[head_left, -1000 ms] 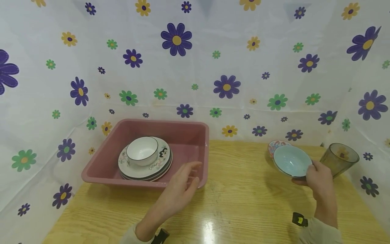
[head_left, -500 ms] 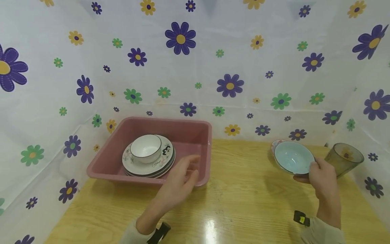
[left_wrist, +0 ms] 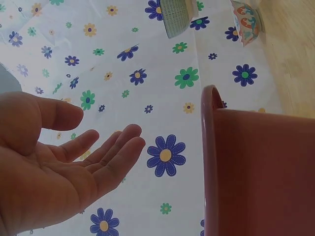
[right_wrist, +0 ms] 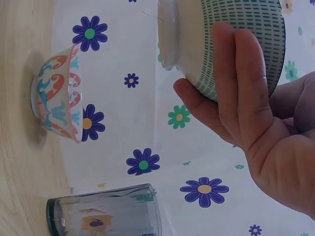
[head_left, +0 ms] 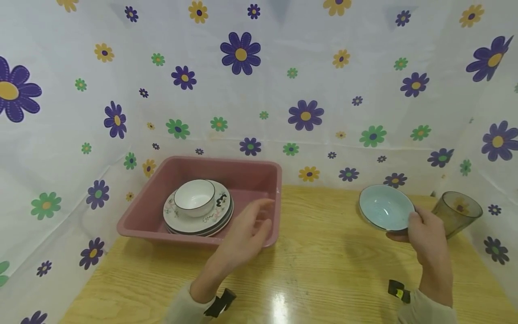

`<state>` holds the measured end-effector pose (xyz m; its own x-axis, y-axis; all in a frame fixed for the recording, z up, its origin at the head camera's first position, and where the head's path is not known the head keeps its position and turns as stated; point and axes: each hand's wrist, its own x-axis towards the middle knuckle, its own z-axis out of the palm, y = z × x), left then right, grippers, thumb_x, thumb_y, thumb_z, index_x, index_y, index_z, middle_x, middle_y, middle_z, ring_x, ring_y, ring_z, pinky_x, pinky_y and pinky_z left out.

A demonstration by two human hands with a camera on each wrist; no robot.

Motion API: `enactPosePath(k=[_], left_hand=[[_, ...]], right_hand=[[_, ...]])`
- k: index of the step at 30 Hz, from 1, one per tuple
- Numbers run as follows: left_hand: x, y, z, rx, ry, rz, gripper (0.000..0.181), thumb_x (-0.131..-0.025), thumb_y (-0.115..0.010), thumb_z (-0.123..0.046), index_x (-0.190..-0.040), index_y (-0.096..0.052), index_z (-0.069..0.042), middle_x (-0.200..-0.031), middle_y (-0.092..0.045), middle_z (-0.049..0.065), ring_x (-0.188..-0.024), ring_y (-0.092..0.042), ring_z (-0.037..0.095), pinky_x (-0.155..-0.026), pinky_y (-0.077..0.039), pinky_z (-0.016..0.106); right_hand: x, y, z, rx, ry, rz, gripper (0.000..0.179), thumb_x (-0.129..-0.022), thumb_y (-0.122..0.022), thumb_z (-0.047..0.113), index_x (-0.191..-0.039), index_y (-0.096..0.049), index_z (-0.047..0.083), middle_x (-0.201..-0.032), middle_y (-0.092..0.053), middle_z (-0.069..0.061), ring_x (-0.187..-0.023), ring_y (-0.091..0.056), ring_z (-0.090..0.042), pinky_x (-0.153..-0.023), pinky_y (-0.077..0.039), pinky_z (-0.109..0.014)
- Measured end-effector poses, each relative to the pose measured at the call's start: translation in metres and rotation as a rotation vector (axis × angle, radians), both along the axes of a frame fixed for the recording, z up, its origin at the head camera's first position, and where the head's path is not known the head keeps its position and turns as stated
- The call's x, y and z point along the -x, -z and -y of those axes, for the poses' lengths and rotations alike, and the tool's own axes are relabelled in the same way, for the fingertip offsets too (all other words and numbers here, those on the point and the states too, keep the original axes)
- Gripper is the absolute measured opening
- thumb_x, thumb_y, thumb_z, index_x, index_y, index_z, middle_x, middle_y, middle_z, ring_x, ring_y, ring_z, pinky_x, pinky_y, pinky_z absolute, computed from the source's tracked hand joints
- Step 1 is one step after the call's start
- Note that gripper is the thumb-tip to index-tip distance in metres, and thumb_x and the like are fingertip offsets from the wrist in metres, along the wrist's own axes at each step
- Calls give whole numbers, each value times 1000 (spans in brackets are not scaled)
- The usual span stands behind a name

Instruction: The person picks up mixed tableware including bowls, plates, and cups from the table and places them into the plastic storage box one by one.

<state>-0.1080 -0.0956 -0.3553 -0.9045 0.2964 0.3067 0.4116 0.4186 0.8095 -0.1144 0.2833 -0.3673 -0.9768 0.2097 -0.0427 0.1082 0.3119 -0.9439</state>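
Note:
My right hand [head_left: 430, 238] grips the near-right rim of a bowl [head_left: 386, 207], pale blue inside with green dashes outside. In the right wrist view the bowl [right_wrist: 241, 49] is up off the table, fingers under its side and thumb at the rim. A small bowl with red and blue swirls [right_wrist: 59, 93] sits on the table below it; the head view hides it behind the held bowl. My left hand [head_left: 241, 236] hovers at the near-right edge of a pink basin [head_left: 259, 164], fingers relaxed and holding nothing. The left wrist view shows its palm [left_wrist: 59, 182] bare.
Inside the basin lies a stack of plates [head_left: 178, 220] with a white bowl [head_left: 195, 198] on top. A smoky clear glass [head_left: 457, 213] stands at the table's right, just beyond my right hand. A white flowered curtain [head_left: 267, 81] encloses the wooden table [head_left: 323, 270].
The held bowl has shifted slightly left and now covers the swirl-patterned bowl in the head view. My left hand has moved a little up and right. The head view has turned slightly left.

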Motion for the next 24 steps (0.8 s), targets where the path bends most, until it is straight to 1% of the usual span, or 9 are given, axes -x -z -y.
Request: enactPosePath(k=[8,12,15,17,20,24], left_hand=[[2,-2,-8,-56,61,-12,43,-97,-54,-5,-140,-49,-5,-131,-59,10,-116,-59,21,-96,-52,38],[4,-2,-14,-74,68,-7,43,-97,-53,-6,-140,-49,-8,-132,-59,7,-116,-60,21,-95,-52,37],[6,-2,-18,-75,67,-6,42,-97,-53,-6,-140,-50,-8,-133,-58,7,-116,-61,23,-95,-53,36],[7,-1,-20,-81,74,-16,41,-97,-53,-5,-139,-50,-5,-133,-58,10,-115,-61,24,-94,-53,37],[8,1,-22,-88,84,-12,40,-98,-53,-5,-138,-50,-2,-132,-59,12,-114,-62,25,-95,-53,37],[10,4,-24,-85,92,7,40,-99,-52,-5,-138,-49,-1,-130,-59,12,-112,-62,23,-95,-53,36]], right_hand=[[-3,-5,3,-5,-15,-44,58,-107,-16,21,-150,-11,-17,-137,-29,-50,-65,-71,-9,-67,-60,-27],[-4,-7,6,13,-9,-42,57,-107,-17,19,-150,-12,-17,-139,-27,-49,-64,-71,-10,-66,-60,-28],[-3,-9,10,14,-13,-47,55,-107,-18,18,-150,-15,-17,-140,-28,-47,-65,-70,-8,-66,-60,-29],[-2,-9,13,7,-24,-47,54,-107,-18,17,-150,-17,-16,-140,-31,-46,-66,-70,-7,-65,-60,-29],[-1,-9,19,-8,-52,-46,53,-107,-19,17,-151,-18,-13,-140,-34,-44,-68,-69,-5,-66,-60,-29],[2,-10,29,-14,-105,-58,52,-108,-21,17,-153,-19,-9,-142,-33,-42,-70,-69,-6,-66,-61,-30]])
